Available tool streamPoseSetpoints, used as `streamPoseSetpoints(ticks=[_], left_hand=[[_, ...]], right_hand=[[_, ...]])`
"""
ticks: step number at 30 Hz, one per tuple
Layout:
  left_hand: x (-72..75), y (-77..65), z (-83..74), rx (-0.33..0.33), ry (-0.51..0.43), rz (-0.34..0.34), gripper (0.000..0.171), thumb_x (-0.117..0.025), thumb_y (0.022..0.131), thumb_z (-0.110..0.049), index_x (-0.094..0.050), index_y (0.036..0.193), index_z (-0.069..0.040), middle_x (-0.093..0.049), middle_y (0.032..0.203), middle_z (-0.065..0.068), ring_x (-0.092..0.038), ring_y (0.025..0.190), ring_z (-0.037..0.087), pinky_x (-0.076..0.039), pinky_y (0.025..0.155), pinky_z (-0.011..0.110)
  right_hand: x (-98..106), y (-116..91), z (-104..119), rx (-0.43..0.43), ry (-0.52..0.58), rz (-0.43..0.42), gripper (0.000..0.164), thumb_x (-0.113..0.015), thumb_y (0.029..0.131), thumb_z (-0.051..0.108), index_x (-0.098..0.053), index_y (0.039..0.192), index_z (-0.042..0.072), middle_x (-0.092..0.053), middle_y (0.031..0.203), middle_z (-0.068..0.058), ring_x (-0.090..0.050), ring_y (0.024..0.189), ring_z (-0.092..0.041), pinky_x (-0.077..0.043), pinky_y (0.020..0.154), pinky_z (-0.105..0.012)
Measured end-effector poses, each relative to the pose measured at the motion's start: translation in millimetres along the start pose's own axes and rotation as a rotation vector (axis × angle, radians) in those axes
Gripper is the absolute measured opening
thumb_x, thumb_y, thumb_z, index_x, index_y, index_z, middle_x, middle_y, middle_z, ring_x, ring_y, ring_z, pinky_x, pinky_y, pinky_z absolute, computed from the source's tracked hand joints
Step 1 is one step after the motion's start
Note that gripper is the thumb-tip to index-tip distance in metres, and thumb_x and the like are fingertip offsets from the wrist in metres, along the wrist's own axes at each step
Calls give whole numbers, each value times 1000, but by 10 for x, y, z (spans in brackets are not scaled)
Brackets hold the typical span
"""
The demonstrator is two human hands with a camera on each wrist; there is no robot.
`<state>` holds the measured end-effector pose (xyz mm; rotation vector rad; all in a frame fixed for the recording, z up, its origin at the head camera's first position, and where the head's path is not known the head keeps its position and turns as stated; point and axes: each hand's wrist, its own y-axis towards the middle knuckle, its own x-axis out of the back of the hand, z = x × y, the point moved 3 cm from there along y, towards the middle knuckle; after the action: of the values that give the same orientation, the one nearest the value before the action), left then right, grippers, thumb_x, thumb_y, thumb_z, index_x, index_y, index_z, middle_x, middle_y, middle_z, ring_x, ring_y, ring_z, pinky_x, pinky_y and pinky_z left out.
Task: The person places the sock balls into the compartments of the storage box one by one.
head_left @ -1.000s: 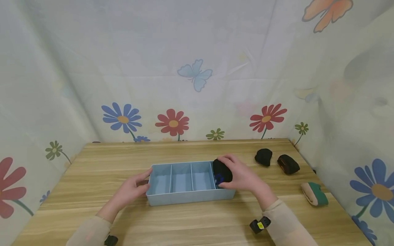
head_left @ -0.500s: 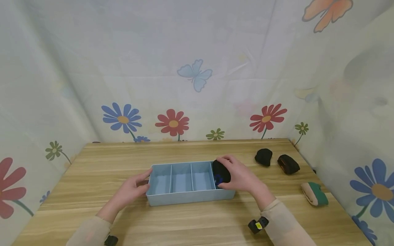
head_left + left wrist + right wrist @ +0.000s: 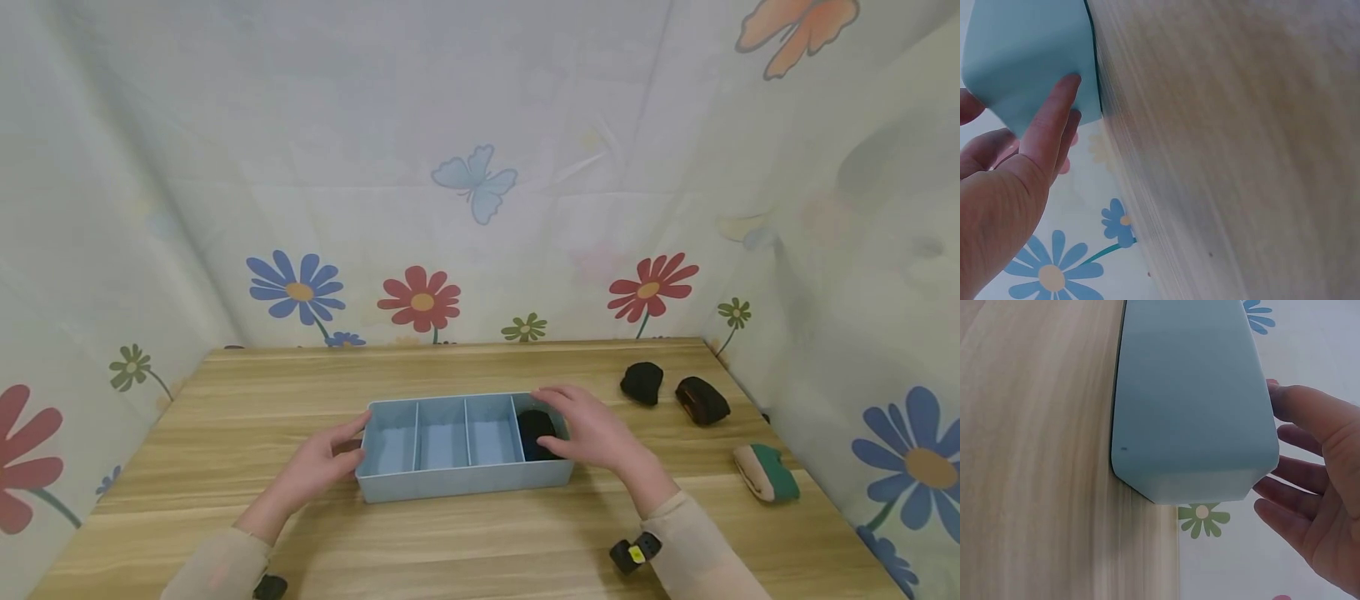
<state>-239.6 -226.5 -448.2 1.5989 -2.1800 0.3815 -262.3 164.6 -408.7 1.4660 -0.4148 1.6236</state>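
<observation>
A light blue box (image 3: 465, 482) with a row of compartments lies across the table. In its rightmost compartment sits a black rolled sock bundle (image 3: 534, 429), lower than the rim. My right hand (image 3: 596, 429) is over the box's right end, fingers spread at the back rim and thumb overlapping the bundle. The right wrist view shows the fingers (image 3: 1297, 481) loosely extended beside the box's end. My left hand (image 3: 322, 458) rests against the left end of the box, its straight fingers (image 3: 1047, 128) touching the wall.
On the wooden table (image 3: 480, 550), two more dark bundles (image 3: 642, 383) lie at the back right. A folded green and beige sock bundle (image 3: 767, 472) is nearer, by the right edge. A flower-printed curtain (image 3: 480, 100) hangs behind and at the sides.
The black sock bundle has dropped deeper into the rightmost compartment, and my right hand has loosened from it, fingers spreading. My left hand and the box stay put.
</observation>
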Motion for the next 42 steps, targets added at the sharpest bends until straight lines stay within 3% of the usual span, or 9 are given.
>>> streamPoseSetpoints(ticks=[10, 20, 28, 42], left_hand=[[1, 5, -15, 19, 4, 4, 59, -57, 97, -9, -36, 152, -2, -34, 153, 26, -49, 127, 45, -58, 83, 38], [-5, 6, 1, 24, -3, 3, 59, -57, 97, -7, -35, 152, -1, -33, 153, 27, -49, 127, 46, -58, 83, 40], [-5, 5, -5, 13, 23, 0, 59, -57, 97, -8, -36, 152, -1, -34, 153, 27, -50, 127, 46, -58, 83, 39], [-3, 8, -8, 7, 7, 7, 59, -57, 97, -8, -36, 152, -1, -34, 153, 28, -50, 127, 46, -58, 82, 38]], right_hand=[[58, -158, -106, 14, 95, -79, 57, -81, 83, 20, -61, 134, 5, -63, 129, -11, -58, 119, -31, -48, 99, -50], [81, -307, -252, 7, 146, -139, 54, -82, 81, 16, -63, 130, 1, -67, 120, -9, -63, 106, -26, -54, 88, -48], [104, -427, -373, -12, 184, -163, 55, -83, 79, 11, -62, 128, 0, -68, 118, -12, -65, 105, -27, -54, 89, -49], [219, -747, -631, -43, 172, -182, 55, -82, 79, 6, -61, 129, -1, -68, 114, -12, -64, 102, -29, -53, 86, -53]])
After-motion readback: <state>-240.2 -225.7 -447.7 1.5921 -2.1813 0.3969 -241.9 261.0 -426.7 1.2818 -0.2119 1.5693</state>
